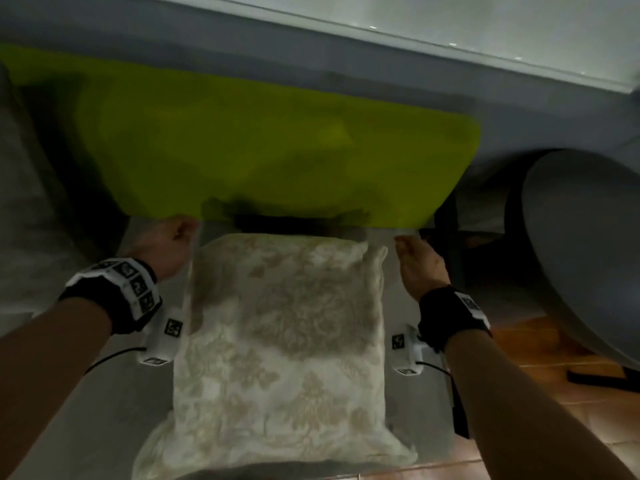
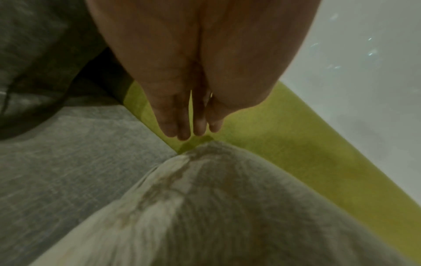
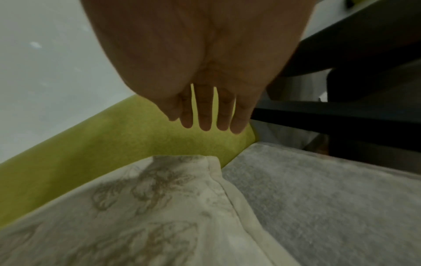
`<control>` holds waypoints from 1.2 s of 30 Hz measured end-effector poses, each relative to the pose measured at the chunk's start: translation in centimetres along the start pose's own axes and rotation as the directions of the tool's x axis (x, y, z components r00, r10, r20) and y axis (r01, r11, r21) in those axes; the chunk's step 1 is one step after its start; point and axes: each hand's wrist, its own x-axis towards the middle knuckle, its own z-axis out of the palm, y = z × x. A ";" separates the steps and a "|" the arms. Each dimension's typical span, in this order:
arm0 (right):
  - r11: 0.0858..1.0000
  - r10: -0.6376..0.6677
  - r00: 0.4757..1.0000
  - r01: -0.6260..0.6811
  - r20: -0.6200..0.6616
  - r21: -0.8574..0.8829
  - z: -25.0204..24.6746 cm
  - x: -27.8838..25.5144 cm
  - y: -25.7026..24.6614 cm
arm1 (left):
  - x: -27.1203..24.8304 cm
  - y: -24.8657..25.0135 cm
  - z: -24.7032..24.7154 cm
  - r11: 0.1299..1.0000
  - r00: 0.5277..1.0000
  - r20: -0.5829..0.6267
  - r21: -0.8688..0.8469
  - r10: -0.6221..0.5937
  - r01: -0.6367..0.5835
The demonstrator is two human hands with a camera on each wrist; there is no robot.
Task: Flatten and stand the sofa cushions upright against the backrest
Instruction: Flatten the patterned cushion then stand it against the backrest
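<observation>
Cushions: one cream (image 1: pixel 280 327) flat, one green (image 1: pixel 263 147) upright; two hands (image 1: pixel 166 247) (image 1: pixel 420 261), grip slack, empty.

We see a home living room, grey sofa seat (image 1: pixel 104 427) at 6 o'clock, lime-green backrest (image 1: pixel 263 147) at 12, patterned cushion (image 1: pixel 284 341), terracotta floor tiles (image 1: pixel 540 393) at 4.

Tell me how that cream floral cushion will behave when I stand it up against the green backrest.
The cream floral cushion looks plump and soft, so it will probably sag rather than stand stiffly. Its loose corner flaps suggest a floppy cover. Leaning on the green backrest should keep it upright; it likely weighs little.
</observation>
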 end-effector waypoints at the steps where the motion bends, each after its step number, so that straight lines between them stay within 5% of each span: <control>1: 0.998 0.054 0.998 -0.056 0.045 0.036 0.4 0.7 0.0 | 0.8 -0.1 0.4 0.999 0.998 0.051 0.027 0.024 -0.026; 3: 0.952 0.171 0.974 -0.202 0.148 0.230 1.6 1.7 0.5 | 1.6 -0.5 1.0 0.996 0.989 0.143 0.068 0.039 -0.049; 5: 0.803 0.313 0.915 -0.398 0.255 0.443 2.3 2.0 0.7 | 1.9 -0.9 1.6 0.997 0.980 0.194 0.054 0.046 -0.057; 8: 0.724 0.350 0.870 -0.487 0.347 0.489 2.6 2.4 1.5 | 2.3 -1.0 1.9 0.997 0.962 0.272 0.062 0.030 -0.048; 13: 0.809 0.228 0.906 -0.380 0.356 0.449 2.6 2.8 1.7 | 1.5 -0.8 1.6 0.954 0.893 0.450 0.258 0.020 -0.152; 17: 0.884 0.107 0.985 -0.158 0.137 0.441 2.0 3.7 2.7 | 0.4 -1.3 0.9 0.963 0.871 0.485 0.189 0.079 -0.193; 20: 0.876 0.145 0.989 -0.130 0.003 0.464 1.3 4.0 3.9 | -0.2 -1.6 0.4 0.962 0.858 0.510 0.205 0.052 -0.180; 23: 0.849 0.139 0.990 -0.119 -0.001 0.514 1.2 3.1 4.0 | -1.0 -0.8 0.4 0.947 0.897 0.440 0.265 0.047 -0.180; 27: 0.788 0.037 0.986 -0.130 0.164 0.602 0.0 2.1 3.4 | -2.6 -0.8 0.7 0.953 0.965 0.232 0.245 0.119 -0.177; 31: 0.859 -0.051 0.991 -0.020 0.124 0.511 -1.5 2.8 3.5 | -3.7 -2.5 0.1 0.984 0.992 0.118 0.165 0.041 -0.060; 34: 0.881 -0.042 0.997 0.008 0.060 0.473 -1.5 2.9 3.6 | -4.3 -3.9 -0.3 0.992 0.996 0.073 -0.112 -0.058 0.066; 36: 0.881 -0.041 0.998 0.014 0.046 0.474 -1.2 2.7 3.7 | -4.8 -3.7 0.0 0.887 0.986 0.107 -0.433 -0.125 0.159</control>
